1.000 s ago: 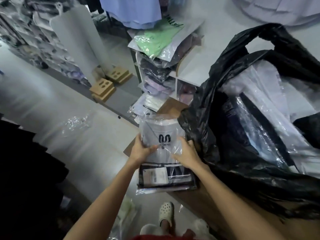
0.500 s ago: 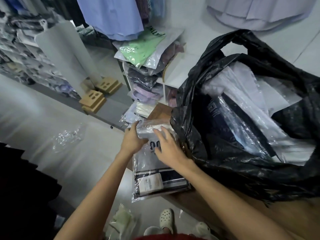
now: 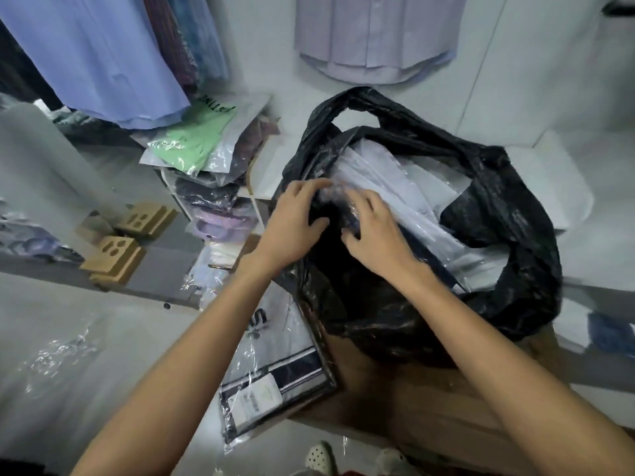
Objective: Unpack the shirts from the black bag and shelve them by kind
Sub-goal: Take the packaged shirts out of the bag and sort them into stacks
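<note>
One black bag [image 3: 446, 304] sits open, with two hands [image 3: 295, 228] at its mouth. One packaged shirt [image 3: 275, 365] lies outside it, two cardboard blocks [image 3: 113, 255] nearby (shelf packets too jumbled to count).

The black bag [image 3: 498, 235] sits open on my tabletop [image 3: 412, 400], slumped and crinkled, stuffed with plastic-wrapped shirts [image 3: 405, 201], mostly white, lying tilted. One wrapped shirt [image 3: 275, 365], white with dark stripes and a tag, lies flat just beside it.
</note>
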